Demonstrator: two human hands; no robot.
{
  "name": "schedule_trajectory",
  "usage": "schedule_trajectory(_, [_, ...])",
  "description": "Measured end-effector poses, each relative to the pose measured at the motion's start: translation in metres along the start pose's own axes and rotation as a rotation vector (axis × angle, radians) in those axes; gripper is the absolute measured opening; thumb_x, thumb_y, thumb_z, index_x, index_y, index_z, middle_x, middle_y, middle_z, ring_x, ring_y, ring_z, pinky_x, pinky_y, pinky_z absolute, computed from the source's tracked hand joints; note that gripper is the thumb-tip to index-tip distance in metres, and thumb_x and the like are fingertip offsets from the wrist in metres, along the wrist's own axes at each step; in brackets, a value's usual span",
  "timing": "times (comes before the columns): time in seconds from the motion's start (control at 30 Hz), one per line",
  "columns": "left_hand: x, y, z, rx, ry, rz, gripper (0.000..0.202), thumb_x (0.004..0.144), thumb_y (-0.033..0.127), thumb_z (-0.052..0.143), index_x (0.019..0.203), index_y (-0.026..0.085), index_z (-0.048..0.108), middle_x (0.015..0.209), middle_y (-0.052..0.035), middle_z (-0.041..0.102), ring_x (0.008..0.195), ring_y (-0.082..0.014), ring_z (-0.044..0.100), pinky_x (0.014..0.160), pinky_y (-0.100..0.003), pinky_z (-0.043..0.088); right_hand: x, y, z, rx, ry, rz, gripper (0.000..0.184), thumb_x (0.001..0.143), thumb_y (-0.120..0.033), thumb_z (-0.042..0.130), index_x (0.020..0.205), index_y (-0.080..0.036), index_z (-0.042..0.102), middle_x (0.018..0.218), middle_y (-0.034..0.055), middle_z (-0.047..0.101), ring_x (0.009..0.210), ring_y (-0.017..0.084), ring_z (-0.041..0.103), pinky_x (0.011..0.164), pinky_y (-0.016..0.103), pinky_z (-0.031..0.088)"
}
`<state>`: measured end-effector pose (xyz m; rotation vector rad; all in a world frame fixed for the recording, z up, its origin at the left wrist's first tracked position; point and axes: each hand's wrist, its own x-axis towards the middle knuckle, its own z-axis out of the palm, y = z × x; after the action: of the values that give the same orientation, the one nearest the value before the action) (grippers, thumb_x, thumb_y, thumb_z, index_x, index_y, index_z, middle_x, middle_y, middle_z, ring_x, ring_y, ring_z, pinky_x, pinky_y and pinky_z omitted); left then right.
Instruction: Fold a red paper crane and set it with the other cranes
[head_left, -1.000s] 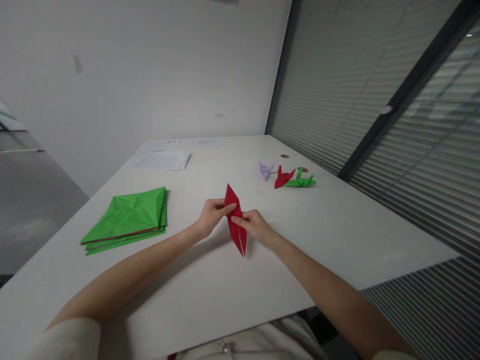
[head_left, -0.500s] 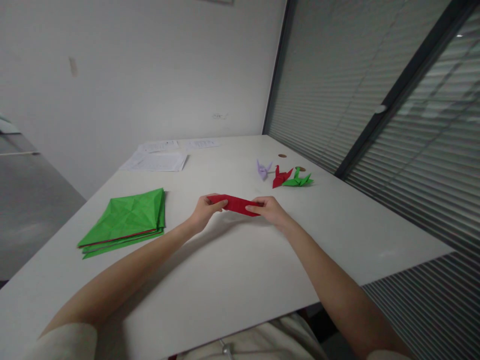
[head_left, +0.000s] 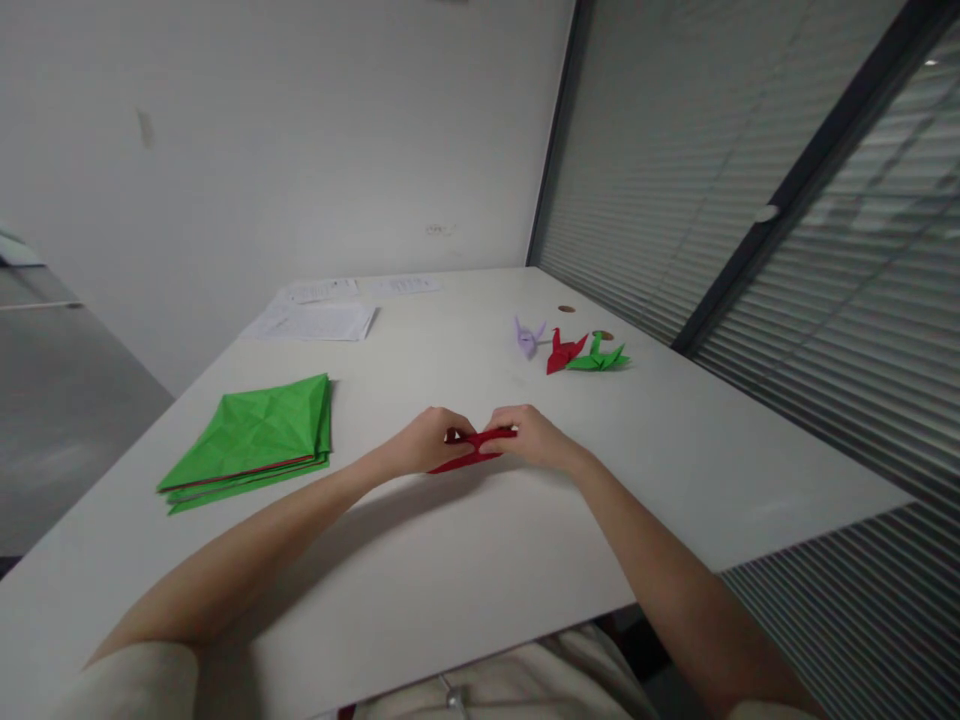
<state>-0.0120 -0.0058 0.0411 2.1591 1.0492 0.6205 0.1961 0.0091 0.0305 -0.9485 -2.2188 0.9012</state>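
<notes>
A folded red paper lies low on the white table, pressed down between both my hands. My left hand covers its left end with fingers curled over it. My right hand pinches its right end with fingers closed. Most of the red paper is hidden under my fingers; only a narrow strip shows between the two hands.
A stack of green paper sheets lies to the left. Three folded paper figures stand at the back right: lilac, red, green. White printed sheets lie at the far side. Slatted blinds run along the right.
The red paper stood upright between my hands, was turned level, and now has been brought down onto the table with both hands closer together over it.
</notes>
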Motion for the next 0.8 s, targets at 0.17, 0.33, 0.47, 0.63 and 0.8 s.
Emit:
schedule_trajectory(0.17, [0.006, -0.009, -0.003, -0.440, 0.256, -0.086, 0.026, 0.071, 0.024, 0.067, 0.094, 0.017, 0.059, 0.074, -0.0008, 0.064, 0.058, -0.0112, 0.058, 0.052, -0.021, 0.044, 0.003, 0.004, -0.002, -0.134, 0.666, -0.146, 0.044, 0.077, -0.031, 0.070, 0.119, -0.022, 0.060, 0.098, 0.0069, 0.057, 0.086, 0.019, 0.056, 0.077, 0.035, 0.048])
schedule_trajectory(0.33, [0.008, -0.009, -0.003, -0.723, 0.404, -0.017, 0.046, 0.068, 0.029, 0.075, 0.103, 0.022, 0.046, 0.078, 0.0029, 0.060, 0.057, -0.0082, 0.058, 0.051, -0.018, 0.045, 0.000, 0.005, 0.003, -0.107, 0.569, -0.290, 0.040, 0.086, -0.021, 0.056, 0.125, -0.031, 0.057, 0.113, 0.0069, 0.045, 0.088, 0.016, 0.057, 0.078, 0.035, 0.051])
schedule_trajectory(0.47, [0.010, -0.009, -0.002, -0.661, 0.436, 0.047, 0.028, 0.067, 0.033, 0.077, 0.082, 0.015, 0.061, 0.080, -0.0024, 0.064, 0.061, -0.0096, 0.059, 0.055, -0.021, 0.047, -0.002, 0.001, 0.014, -0.013, 0.320, -0.320, 0.035, 0.089, -0.019, 0.050, 0.118, -0.033, 0.063, 0.122, 0.0068, 0.036, 0.089, 0.013, 0.058, 0.088, 0.038, 0.050])
schedule_trajectory(0.63, [0.009, -0.011, -0.002, -0.707, 0.405, 0.040, 0.025, 0.066, 0.032, 0.078, 0.082, 0.013, 0.073, 0.084, -0.0072, 0.071, 0.075, -0.0173, 0.064, 0.072, -0.031, 0.052, -0.001, -0.001, 0.015, 0.094, 0.317, -0.271, 0.026, 0.089, -0.026, 0.054, 0.109, -0.030, 0.069, 0.122, 0.0078, 0.042, 0.094, 0.015, 0.059, 0.094, 0.040, 0.048])
schedule_trajectory(0.8, [0.007, -0.012, -0.002, -0.828, 0.320, 0.018, 0.032, 0.064, 0.027, 0.079, 0.093, 0.014, 0.074, 0.088, -0.0081, 0.072, 0.079, -0.0184, 0.065, 0.075, -0.032, 0.051, 0.001, 0.000, 0.011, 0.329, 0.317, -0.196, 0.023, 0.084, -0.036, 0.061, 0.103, -0.027, 0.072, 0.122, 0.0086, 0.050, 0.115, 0.022, 0.052, 0.090, 0.035, 0.051])
